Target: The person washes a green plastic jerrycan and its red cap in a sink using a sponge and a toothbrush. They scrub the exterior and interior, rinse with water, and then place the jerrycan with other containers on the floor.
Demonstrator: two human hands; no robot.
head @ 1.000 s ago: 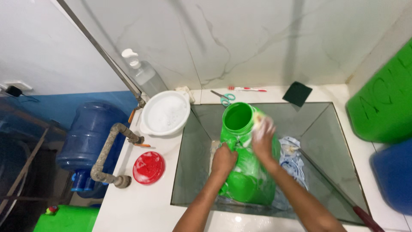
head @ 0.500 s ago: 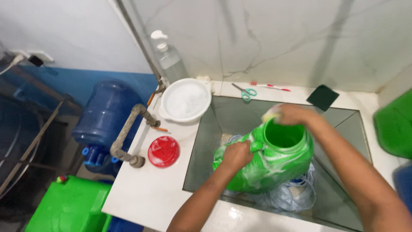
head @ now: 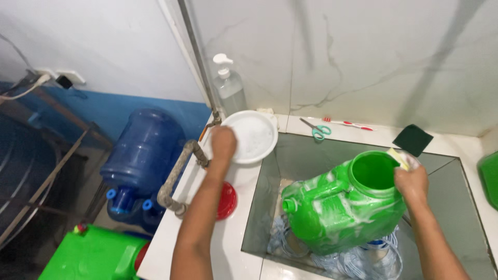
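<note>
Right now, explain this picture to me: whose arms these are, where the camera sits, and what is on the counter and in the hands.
The single view comes from a camera worn on a person's head, looking down. The two bare arms are that person's own hands. The right hand presses a yellow sponge on the rim of a soapy green plastic jug standing in a sunken tiled sink. The left hand rests on the edge of a white round bowl on the white counter. Nearby lie a red round lid, teal-handled scissors and a clear pump bottle.
</note>
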